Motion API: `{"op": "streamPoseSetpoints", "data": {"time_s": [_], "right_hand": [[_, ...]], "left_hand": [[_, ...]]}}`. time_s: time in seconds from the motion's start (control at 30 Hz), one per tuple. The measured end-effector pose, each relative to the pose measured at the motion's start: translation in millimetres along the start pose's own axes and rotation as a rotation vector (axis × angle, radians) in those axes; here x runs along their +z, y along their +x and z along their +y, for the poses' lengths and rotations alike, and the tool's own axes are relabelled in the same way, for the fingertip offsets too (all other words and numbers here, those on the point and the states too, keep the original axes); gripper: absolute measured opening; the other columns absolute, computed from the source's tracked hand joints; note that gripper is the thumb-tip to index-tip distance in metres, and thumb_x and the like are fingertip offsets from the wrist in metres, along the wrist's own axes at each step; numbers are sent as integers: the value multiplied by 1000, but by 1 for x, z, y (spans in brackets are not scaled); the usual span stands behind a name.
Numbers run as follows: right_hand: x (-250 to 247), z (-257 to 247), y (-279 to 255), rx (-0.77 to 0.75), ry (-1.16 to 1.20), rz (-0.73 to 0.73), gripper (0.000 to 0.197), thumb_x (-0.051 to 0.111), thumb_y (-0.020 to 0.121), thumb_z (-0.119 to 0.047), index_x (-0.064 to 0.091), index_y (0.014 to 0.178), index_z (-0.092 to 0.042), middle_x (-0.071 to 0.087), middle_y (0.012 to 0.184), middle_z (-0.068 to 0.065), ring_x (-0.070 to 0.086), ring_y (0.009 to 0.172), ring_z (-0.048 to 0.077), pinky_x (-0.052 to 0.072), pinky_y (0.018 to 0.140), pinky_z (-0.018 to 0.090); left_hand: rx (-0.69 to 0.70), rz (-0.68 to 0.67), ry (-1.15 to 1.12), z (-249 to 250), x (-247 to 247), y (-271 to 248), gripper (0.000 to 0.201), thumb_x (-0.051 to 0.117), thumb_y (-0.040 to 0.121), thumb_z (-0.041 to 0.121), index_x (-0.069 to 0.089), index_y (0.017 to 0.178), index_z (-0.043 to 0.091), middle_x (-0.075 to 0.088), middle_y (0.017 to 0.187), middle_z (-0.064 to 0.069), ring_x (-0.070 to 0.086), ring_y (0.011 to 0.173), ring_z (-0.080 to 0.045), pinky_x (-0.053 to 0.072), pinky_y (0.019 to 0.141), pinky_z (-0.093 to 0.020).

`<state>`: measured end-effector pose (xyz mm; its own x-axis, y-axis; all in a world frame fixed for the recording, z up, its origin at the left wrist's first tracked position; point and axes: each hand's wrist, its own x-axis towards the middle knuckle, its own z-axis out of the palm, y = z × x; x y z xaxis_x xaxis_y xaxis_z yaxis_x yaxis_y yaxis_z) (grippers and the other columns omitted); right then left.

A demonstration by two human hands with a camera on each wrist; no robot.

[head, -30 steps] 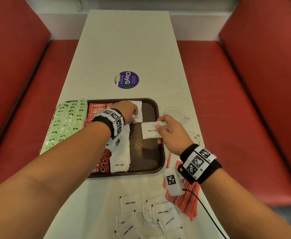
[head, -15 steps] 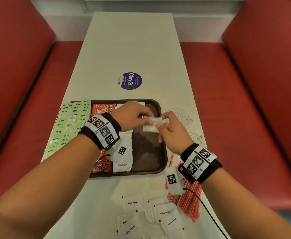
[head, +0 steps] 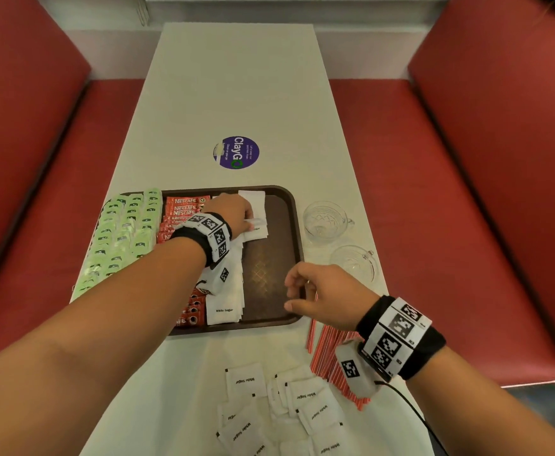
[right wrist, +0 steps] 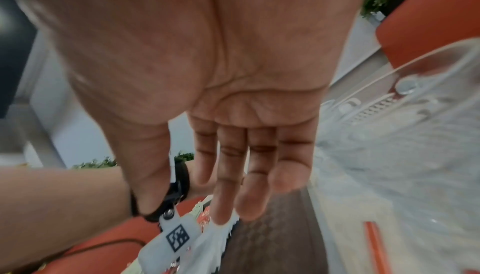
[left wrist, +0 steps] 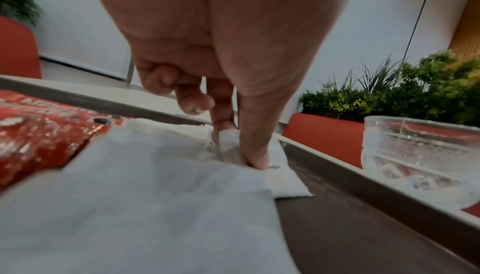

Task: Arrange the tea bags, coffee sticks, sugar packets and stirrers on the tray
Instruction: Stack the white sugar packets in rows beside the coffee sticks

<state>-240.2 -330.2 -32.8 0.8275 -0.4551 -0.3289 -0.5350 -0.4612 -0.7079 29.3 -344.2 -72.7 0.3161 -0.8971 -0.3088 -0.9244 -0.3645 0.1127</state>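
On the brown tray, green tea bags fill the left side. Red Nescafe coffee sticks lie beside them, then a row of white sugar packets. My left hand is at the far end of that row. Its thumb and finger pinch one sugar packet against the packets below. My right hand hovers over the tray's near right corner with its fingers relaxed and nothing in it, as the right wrist view confirms. Loose sugar packets and red stirrers lie on the table nearer me.
Two clear glass cups stand just right of the tray. A round purple sticker marks the white table beyond the tray. Red bench seats run along both sides. The tray's right strip is bare.
My right hand passed its sugar packet to the left hand and drew back toward me, empty. The left hand carried the packet to the far end of the sugar row.
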Motion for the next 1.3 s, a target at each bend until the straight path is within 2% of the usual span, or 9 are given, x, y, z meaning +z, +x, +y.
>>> {"op": "streamPoseSetpoints", "data": {"time_s": [0.1,0.2,0.33,0.4,0.57,0.73,0.83,1.03,1.3], "right_hand": [[7,4,-14,-13,-136,-90,33,77,84,-39,60,110,-29,66,101,-14,53,72,-9,36,66,9],[12,5,-26,-2,-231,-132,43,79,80,-45,59,115,-32,64,107,-18,50,77,-9,34,66,9],[20,4,-40,28,-303,-196,52,81,76,-47,57,119,-32,62,110,-17,58,94,6,49,83,25],[24,4,-49,40,-364,-230,55,81,75,-49,56,121,-31,62,111,-14,58,98,10,51,88,31],[41,11,-68,57,-475,-287,64,82,74,-51,54,127,-28,59,116,-7,55,103,17,52,91,36],[61,18,-82,15,-547,-279,67,83,74,-46,53,129,-25,55,121,-4,51,109,19,48,92,36],[70,20,-84,10,-605,-254,66,83,76,-43,52,131,-24,53,125,-1,50,113,23,48,94,40],[82,23,-82,-7,-684,-235,54,78,82,-37,55,129,-22,53,121,4,50,111,27,47,90,42],[87,17,-74,17,-629,-212,39,74,87,-31,60,121,-18,65,115,5,58,107,26,48,85,37]], "left_hand": [[-8,31,-25,3,4,2,36,72,86,41,63,118,28,57,122,-3,57,112,-25,49,96,-40],[85,16,-9,11,6,1,31,73,86,37,65,115,29,56,119,-2,57,110,-24,49,95,-39],[101,-47,121,18,1,-4,25,67,91,32,68,116,30,61,122,-1,58,113,-25,47,93,-36],[101,-33,142,21,-2,-10,29,65,92,36,66,120,30,62,124,-1,57,115,-24,47,94,-37],[169,36,-3,45,-8,-60,28,63,91,42,67,115,29,64,117,3,58,109,-20,48,97,-42],[339,-82,-80,74,11,-129,15,66,89,42,71,99,31,63,99,14,59,94,-11,48,86,-30],[400,-191,-48,84,32,-160,19,66,88,47,71,96,30,63,91,16,60,88,-8,48,80,-28],[402,-367,64,89,71,-194,55,68,78,66,66,116,27,65,108,8,60,96,-14,49,81,-30],[336,-340,5,93,87,-210,42,78,76,47,61,107,23,65,105,3,60,95,-20,48,80,-33]]}}
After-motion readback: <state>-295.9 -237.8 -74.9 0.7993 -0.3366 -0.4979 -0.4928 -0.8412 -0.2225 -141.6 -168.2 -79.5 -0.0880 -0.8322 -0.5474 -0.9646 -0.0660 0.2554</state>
